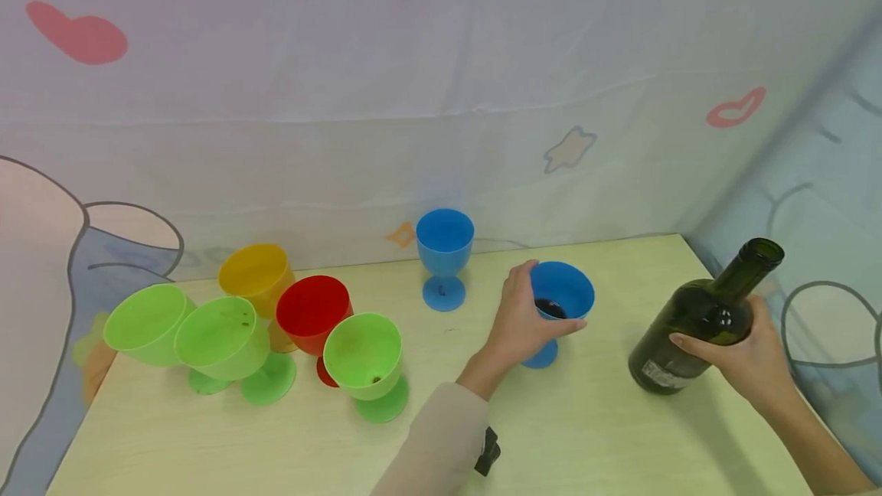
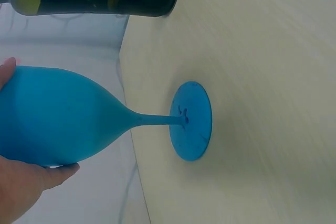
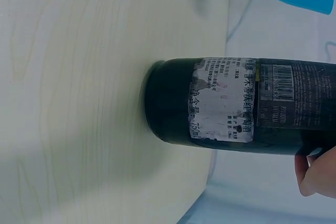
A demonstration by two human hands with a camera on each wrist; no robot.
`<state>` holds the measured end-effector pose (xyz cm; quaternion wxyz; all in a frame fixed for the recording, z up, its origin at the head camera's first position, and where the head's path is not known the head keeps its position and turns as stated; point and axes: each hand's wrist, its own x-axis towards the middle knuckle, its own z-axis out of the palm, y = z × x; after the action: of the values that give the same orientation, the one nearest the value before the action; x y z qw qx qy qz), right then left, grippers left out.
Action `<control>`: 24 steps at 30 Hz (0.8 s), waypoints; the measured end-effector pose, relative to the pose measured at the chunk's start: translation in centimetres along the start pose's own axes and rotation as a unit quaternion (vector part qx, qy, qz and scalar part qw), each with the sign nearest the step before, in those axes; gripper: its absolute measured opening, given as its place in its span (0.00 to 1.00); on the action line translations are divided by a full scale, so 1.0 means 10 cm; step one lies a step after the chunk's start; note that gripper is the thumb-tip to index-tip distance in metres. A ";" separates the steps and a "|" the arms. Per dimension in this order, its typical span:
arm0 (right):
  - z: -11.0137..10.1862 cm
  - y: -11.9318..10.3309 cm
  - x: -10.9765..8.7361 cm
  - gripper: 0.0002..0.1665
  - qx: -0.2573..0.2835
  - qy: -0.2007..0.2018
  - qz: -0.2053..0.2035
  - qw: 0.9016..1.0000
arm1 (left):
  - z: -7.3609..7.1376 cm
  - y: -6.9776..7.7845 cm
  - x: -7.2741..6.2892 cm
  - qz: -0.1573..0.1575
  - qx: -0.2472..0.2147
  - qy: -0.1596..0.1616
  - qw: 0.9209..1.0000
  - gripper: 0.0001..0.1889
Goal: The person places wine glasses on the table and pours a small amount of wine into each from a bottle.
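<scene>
My left hand (image 1: 521, 318) grips the bowl of a blue goblet (image 1: 566, 289) near its rim, thumb on the near side and fingers on the far side. Dark liquid (image 1: 550, 308) lies in the bottom of that goblet. In the left wrist view, the goblet's round foot (image 2: 191, 121) is at the tabletop. To the right, my right hand (image 1: 754, 354) is wrapped round the upper body of a dark green wine bottle (image 1: 689, 327), its open neck leaning right in the head view. A printed white label (image 3: 223, 99) shows on the bottle in the right wrist view.
Another blue goblet (image 1: 444, 251) stands at the back of the pale wooden table (image 1: 551, 435). On the left are a yellow goblet (image 1: 256, 278), a red goblet (image 1: 314, 316) and several green goblets (image 1: 363, 354), close together. A printed cloth (image 1: 310, 98) hangs behind the table.
</scene>
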<state>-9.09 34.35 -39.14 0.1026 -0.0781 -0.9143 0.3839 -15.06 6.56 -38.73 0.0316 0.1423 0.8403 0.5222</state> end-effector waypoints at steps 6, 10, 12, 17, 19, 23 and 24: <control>0.00 -0.02 -0.01 0.50 0.001 -0.001 -0.013 1.000 | 0.01 0.00 0.02 -0.012 -0.012 -0.006 1.000 0.49; 0.01 -0.04 0.00 0.51 -0.002 0.001 -0.020 1.000 | 0.01 0.00 0.03 -0.022 -0.020 -0.010 1.000 0.50; 0.01 -0.04 0.00 0.51 -0.002 0.000 -0.020 1.000 | 0.00 0.01 0.03 -0.024 -0.022 -0.013 0.999 0.50; 0.00 -0.03 0.00 0.51 -0.003 0.002 -0.017 1.000 | -0.03 0.00 0.02 -0.021 -0.024 -0.021 0.999 0.51; 0.00 -0.02 0.00 0.51 0.000 -0.003 -0.012 1.000 | -0.06 0.00 0.00 -0.017 -0.028 -0.024 0.999 0.51; -0.01 0.00 0.01 0.50 0.000 -0.007 -0.006 1.000 | -0.15 -0.03 -0.03 -0.003 -0.035 -0.017 0.999 0.47; -0.02 0.01 0.01 0.50 0.001 -0.006 -0.006 1.000 | -0.17 -0.03 -0.03 0.000 -0.034 -0.012 0.999 0.46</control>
<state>-9.10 34.51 -39.06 0.0991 -0.0701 -0.9152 0.3843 -15.21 4.84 -38.27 0.0471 0.1474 0.8216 0.5486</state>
